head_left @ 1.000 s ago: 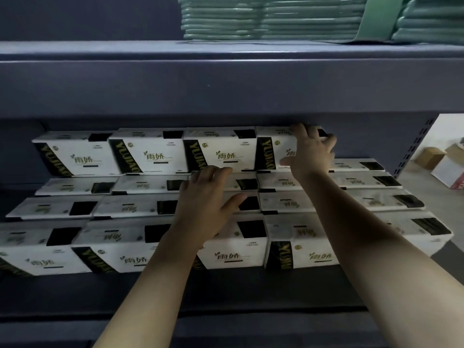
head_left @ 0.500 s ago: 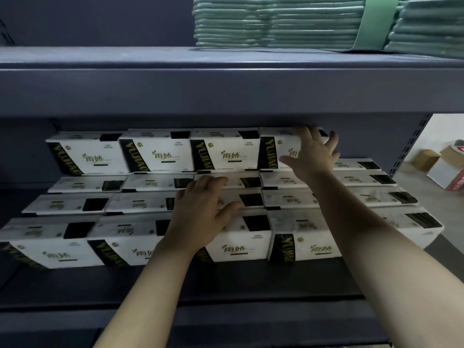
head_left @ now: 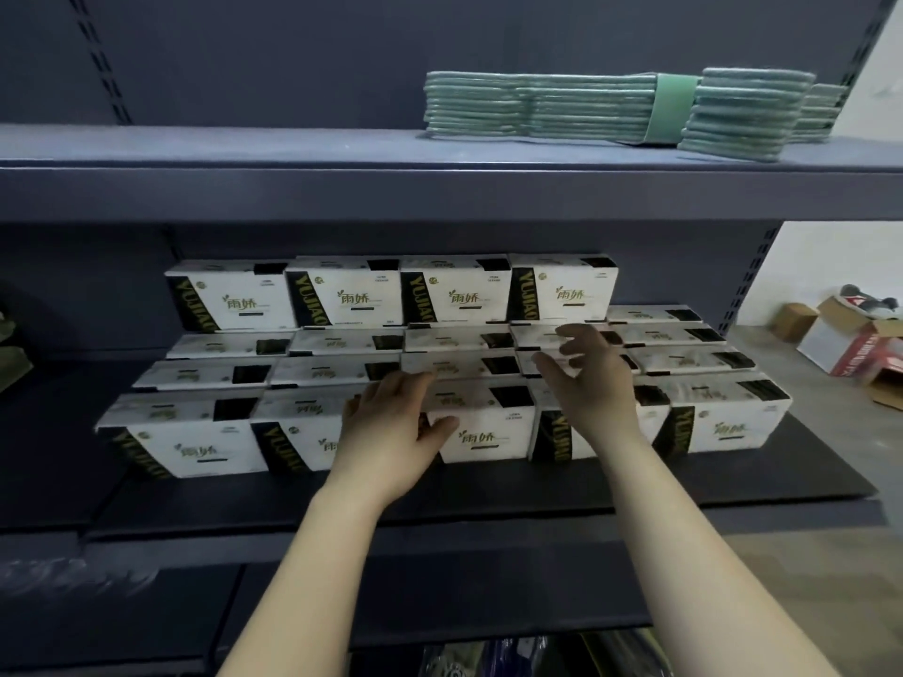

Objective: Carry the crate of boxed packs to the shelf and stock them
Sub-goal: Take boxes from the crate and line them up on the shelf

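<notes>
Rows of white cardboard packs (head_left: 220, 447) filled the dark metal shelf (head_left: 488, 491). The left hand (head_left: 391, 427) rested flat on one; the right hand (head_left: 591, 383) hung loose, empty. Stocking looked nearly done.

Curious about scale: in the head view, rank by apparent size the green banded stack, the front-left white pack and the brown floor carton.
Largest: green banded stack.
Next: front-left white pack.
Smallest: brown floor carton, though it lies farther off, so its true size is unsure.
</notes>
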`<state>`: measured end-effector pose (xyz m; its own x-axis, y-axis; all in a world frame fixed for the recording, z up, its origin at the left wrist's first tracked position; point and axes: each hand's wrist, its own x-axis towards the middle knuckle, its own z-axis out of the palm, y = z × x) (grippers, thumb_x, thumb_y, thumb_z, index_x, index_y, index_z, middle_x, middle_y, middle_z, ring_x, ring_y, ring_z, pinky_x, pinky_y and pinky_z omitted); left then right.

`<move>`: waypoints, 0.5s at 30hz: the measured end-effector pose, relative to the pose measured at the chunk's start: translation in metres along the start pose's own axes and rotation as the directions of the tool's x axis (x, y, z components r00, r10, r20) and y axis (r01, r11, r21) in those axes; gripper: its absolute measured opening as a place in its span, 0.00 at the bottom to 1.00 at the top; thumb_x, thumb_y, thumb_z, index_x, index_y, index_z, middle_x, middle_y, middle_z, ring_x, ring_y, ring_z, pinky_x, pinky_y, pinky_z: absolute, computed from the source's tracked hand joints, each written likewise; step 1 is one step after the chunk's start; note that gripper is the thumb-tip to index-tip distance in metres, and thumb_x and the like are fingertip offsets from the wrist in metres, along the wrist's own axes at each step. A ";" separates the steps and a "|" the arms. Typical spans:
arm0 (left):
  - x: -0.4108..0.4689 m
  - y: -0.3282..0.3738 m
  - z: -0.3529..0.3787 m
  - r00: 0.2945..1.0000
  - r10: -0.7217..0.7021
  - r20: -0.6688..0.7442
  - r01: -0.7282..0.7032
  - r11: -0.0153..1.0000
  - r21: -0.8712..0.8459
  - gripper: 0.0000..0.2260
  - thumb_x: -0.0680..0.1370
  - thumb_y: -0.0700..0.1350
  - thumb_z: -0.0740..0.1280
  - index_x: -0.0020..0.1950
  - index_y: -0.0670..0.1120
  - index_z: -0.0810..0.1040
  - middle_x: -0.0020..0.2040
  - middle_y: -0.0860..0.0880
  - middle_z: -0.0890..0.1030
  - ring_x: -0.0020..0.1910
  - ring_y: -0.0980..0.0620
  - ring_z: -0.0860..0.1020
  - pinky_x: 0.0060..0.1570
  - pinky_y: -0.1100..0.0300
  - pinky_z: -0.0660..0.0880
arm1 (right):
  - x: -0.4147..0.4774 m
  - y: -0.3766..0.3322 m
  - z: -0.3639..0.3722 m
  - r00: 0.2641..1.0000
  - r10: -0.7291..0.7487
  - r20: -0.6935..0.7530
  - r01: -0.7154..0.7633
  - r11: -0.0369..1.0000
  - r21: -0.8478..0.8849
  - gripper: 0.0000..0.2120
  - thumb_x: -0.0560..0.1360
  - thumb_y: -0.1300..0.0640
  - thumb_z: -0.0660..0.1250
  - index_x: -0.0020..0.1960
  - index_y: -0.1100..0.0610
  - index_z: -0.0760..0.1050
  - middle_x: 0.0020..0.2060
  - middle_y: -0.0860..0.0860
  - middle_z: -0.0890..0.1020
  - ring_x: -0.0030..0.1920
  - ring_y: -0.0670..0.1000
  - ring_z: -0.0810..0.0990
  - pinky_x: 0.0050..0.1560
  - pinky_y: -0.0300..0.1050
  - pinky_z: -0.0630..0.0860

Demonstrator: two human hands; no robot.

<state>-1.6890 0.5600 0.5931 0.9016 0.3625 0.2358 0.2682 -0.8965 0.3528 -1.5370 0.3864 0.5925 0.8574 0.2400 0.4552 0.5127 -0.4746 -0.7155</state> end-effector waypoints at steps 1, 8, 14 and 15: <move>-0.007 0.001 0.000 1.000 0.000 -0.001 0.000 1.000 0.007 0.26 0.79 0.61 0.60 0.75 0.55 0.61 0.72 0.51 0.66 0.70 0.48 0.66 0.67 0.49 0.65 | -0.010 -0.003 -0.002 1.000 0.025 0.016 -0.025 0.999 0.020 0.19 0.74 0.49 0.72 0.63 0.54 0.73 0.50 0.50 0.80 0.50 0.51 0.78 0.45 0.44 0.73; -0.069 0.006 -0.006 0.999 -0.034 -0.026 0.033 0.999 -0.041 0.25 0.78 0.62 0.61 0.73 0.55 0.65 0.67 0.51 0.72 0.65 0.48 0.71 0.61 0.49 0.69 | -0.081 -0.020 -0.026 0.974 0.132 0.185 -0.150 0.985 0.087 0.17 0.74 0.51 0.72 0.61 0.53 0.74 0.48 0.49 0.81 0.52 0.51 0.79 0.48 0.40 0.70; -0.128 0.017 -0.009 0.998 -0.063 -0.018 0.062 0.997 -0.041 0.25 0.79 0.61 0.59 0.75 0.55 0.63 0.70 0.52 0.69 0.69 0.50 0.66 0.65 0.48 0.64 | -0.140 -0.025 -0.054 0.960 0.134 0.246 -0.163 0.981 0.104 0.19 0.75 0.49 0.70 0.64 0.49 0.73 0.48 0.43 0.77 0.50 0.44 0.76 0.49 0.39 0.70; -0.139 0.019 -0.010 0.997 -0.072 -0.024 0.071 0.997 -0.042 0.25 0.79 0.61 0.59 0.75 0.55 0.63 0.70 0.53 0.69 0.69 0.50 0.66 0.65 0.48 0.64 | -0.149 -0.024 -0.058 0.957 0.133 0.259 -0.163 0.982 0.096 0.19 0.75 0.49 0.70 0.64 0.49 0.73 0.49 0.44 0.78 0.50 0.44 0.76 0.49 0.39 0.70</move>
<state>-1.8128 0.4952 0.5761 0.8717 0.4321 0.2312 0.3171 -0.8571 0.4061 -1.6800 0.3132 0.5726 0.9000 0.3859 0.2027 0.3680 -0.4235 -0.8277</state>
